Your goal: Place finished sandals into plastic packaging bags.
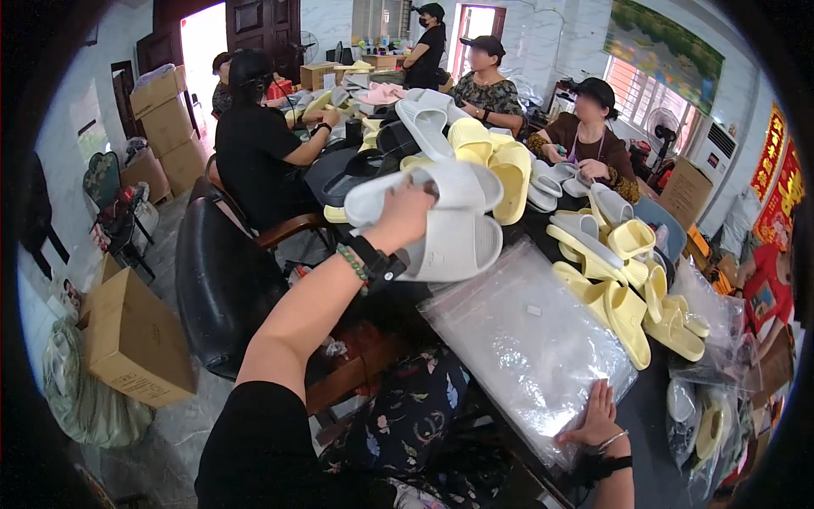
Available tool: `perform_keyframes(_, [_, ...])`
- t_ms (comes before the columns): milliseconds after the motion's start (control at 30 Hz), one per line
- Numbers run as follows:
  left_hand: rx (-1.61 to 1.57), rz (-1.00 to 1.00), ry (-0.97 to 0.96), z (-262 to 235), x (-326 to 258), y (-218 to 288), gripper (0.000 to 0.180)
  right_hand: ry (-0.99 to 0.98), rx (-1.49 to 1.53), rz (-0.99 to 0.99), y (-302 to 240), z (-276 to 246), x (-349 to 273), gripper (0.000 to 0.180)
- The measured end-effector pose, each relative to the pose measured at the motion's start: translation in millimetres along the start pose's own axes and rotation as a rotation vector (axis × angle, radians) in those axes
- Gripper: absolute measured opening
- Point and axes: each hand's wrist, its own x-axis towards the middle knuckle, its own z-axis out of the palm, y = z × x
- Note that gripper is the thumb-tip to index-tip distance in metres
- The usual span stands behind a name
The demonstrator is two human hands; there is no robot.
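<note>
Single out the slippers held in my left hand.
The light grey pair, gripped by your left hand; the yellow slippers and the grey slipper just behind are all out of your grip.

Left arm (309, 314) stretches forward, left hand (407, 212) gripping; right hand (596, 424) lies flat, thumb (571, 437) out.

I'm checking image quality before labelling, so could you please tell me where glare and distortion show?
Head view: strong glare on the clear plastic packaging beside the right hand; the left doorway washed out white; fisheye curvature and black corners around the rim.
</note>
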Motion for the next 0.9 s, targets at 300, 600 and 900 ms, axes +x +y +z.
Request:
perform_keyframes(300, [-0.221,0.256,0.406,-89.3,30.5,88.9,0.021,0.045,-0.067,-0.033,-14.4,-10.5,6.4,0.160])
perform_keyframes(600, [-0.471,0.695,-0.010,-11.9,-14.8,275.0,0.014,-0.062,0.071,-0.067,3.7,-2.0,2.6,0.141])
perform_keyframes(900, [-0.282,0.543,-0.301,87.5,-29.1,263.3,0.020,0.079,-0.062,0.020,-5.0,2.1,2.0,0.160])
